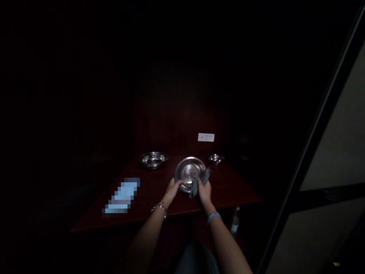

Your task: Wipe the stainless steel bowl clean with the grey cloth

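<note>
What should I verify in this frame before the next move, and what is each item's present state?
1. Left hand grips the held metal dish at its edge: ok.
2. Right hand holds the grey cloth against that dish: ok.
3. Bowl at left and small dish at right stand apart from the held dish: ok.
4. Held dish clean and dry: cannot tell.
5. Pixelated blue item on the table identifiable: not ok.
6. Scene well lit: not ok, surroundings mostly black.
</note>
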A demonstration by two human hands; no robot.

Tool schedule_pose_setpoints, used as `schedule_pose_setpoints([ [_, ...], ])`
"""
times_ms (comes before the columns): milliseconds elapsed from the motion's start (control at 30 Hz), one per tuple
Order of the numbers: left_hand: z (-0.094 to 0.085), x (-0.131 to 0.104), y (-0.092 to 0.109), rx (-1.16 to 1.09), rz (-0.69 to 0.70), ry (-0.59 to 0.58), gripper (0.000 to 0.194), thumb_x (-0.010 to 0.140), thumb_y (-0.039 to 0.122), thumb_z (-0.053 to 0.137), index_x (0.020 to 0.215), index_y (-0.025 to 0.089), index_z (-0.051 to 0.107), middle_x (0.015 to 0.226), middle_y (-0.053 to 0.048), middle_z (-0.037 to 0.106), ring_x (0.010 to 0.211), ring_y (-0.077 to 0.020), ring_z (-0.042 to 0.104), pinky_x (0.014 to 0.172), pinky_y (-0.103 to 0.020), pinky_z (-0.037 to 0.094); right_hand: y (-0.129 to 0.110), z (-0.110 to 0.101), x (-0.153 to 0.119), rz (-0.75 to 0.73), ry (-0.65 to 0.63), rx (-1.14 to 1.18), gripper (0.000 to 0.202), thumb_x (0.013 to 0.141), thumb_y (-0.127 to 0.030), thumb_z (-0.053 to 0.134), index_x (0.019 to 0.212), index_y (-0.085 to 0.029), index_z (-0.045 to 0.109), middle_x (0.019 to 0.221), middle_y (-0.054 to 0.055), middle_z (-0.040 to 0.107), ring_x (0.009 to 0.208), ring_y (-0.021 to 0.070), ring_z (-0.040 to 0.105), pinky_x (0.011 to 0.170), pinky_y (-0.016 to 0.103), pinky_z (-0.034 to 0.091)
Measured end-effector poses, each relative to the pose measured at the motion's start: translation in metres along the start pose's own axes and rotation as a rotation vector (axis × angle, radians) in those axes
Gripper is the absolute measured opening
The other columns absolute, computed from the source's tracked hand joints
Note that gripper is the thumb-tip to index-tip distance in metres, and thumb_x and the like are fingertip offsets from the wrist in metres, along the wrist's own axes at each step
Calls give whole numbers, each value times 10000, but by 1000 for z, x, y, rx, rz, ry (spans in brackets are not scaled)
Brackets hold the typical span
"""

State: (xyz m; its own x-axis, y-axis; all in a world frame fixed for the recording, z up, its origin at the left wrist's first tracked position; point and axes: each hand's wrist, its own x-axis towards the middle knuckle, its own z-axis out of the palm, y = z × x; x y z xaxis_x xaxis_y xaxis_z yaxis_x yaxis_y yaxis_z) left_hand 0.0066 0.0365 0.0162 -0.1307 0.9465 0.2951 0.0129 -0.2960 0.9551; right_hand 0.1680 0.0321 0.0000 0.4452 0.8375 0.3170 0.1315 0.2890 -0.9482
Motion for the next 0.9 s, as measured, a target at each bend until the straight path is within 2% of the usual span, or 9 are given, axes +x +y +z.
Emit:
schedule_pose_setpoints([
  [100,-7,2,-1,-10,-66,118,334,805,386,607,984,126,717,1141,-139,751,1145,-300,667,1049,-407,491,4,1,1,-24,-58,14,316,820,-400,636,1018,-169,720,1031,111,801,980,265,759,895,332,569],
  [167,-10,4,-1,-21,-81,149,367,810,426,620,992,125,723,1174,-140,741,1184,-305,650,1068,-412,478,6,1,1,-40,-81,33,317,810,-410,652,1006,-170,718,1029,110,801,970,267,758,901,339,568],
  [300,-9,2,2,-87,-59,44,441,865,456,603,1155,141,709,1299,-132,712,1270,-273,622,1136,-378,430,7,1,3,-36,-63,49,331,797,-438,676,1014,-191,716,1039,89,803,1005,269,751,940,359,564],
  [400,-5,-2,6,-117,7,-31,495,913,470,562,1288,160,652,1394,-118,669,1323,-239,598,1162,-336,409,6,1,4,-34,-46,49,353,817,-442,646,1051,-187,714,1082,96,796,1040,265,747,954,354,560],
  [533,1,-9,12,-59,78,-77,606,849,439,678,1397,203,571,1449,-89,635,1349,-230,585,1165,-328,416,3,1,3,-20,11,71,432,845,-456,608,1157,-169,690,1146,112,779,1074,257,740,956,339,558],
  [600,2,-12,14,28,78,-134,629,758,425,772,1329,202,632,1366,-91,695,1305,-266,621,1156,-368,433,2,0,2,-23,16,78,448,853,-465,604,1182,-171,682,1150,107,778,1078,255,739,957,338,557],
  [700,2,-15,12,177,104,-224,523,651,412,849,1137,247,749,1227,-75,767,1276,-319,641,1157,-406,428,1,0,2,-31,5,72,435,859,-465,602,1169,-172,687,1138,110,781,1067,259,743,954,341,558],
  [800,1,-12,5,235,120,-209,405,664,376,829,1053,273,779,1217,-68,772,1308,-330,618,1175,-412,398,2,-1,2,-28,-1,47,429,857,-454,609,1163,-164,689,1146,123,777,1073,261,742,950,335,559],
  [900,3,-5,-3,201,38,-201,267,720,310,750,976,244,786,1121,-72,800,1246,-331,661,1149,-435,431,2,-1,3,-38,-32,35,423,855,-447,620,1161,-164,691,1145,121,777,1083,258,739,958,336,557],
])
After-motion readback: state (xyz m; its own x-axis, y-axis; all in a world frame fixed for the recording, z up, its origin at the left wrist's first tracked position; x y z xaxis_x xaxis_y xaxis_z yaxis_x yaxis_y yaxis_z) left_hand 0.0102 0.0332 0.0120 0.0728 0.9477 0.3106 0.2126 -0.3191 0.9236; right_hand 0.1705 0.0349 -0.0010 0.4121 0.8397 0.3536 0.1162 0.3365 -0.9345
